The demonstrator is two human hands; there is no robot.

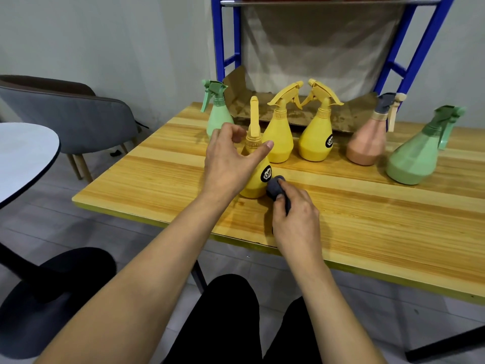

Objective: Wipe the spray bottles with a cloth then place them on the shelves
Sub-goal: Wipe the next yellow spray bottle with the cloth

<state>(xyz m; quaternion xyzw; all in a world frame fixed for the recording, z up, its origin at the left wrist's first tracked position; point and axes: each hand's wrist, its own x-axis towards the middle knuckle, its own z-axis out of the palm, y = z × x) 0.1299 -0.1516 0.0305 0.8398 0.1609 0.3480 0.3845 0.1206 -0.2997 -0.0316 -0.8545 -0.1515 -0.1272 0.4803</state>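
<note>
Head view, wooden table [367, 219], shelves [218, 35], perhaps tiles [47, 219]

**Two bare arms and hands, seen from above**

Left arm: bare, reaching forward from lower left, wrist straight. Left hand [228, 164]: back toward the camera, thumb stretched out to the right, fingers loosely bent, grip not closed. Right arm: bare, reaching forward from below. Right hand [298, 222]: back uppermost, fingers and thumb curled round a dark cloth [274, 187].
</note>
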